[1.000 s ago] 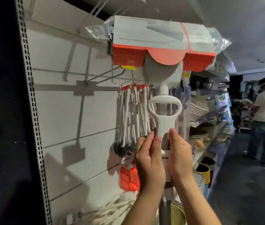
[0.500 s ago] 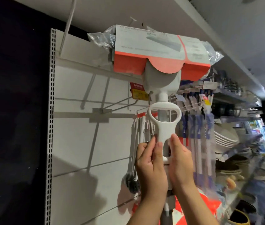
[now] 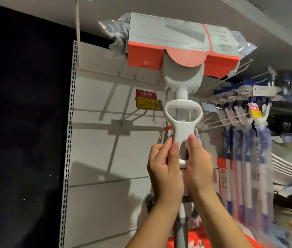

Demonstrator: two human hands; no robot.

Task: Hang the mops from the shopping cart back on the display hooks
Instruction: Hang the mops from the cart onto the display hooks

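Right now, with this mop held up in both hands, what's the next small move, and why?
Probably ease the mop left toward the bare wire hook beneath the red price tag. Left hand and right hand grip it just under its white loop handle, and it seems not yet hung.

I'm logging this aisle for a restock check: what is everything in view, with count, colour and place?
mop: one, grey head in an orange-and-grey card sleeve, held upright before the back panel
pull handle: one, white, on the mop below its head
price tag: one, red and yellow, left of the mop
wire hooks: several, pale, on the back panel
bagged items: several, blue and white, hanging at right
plates: one stack, white, far right
left hand: one, grips the mop
right hand: one, grips the mop
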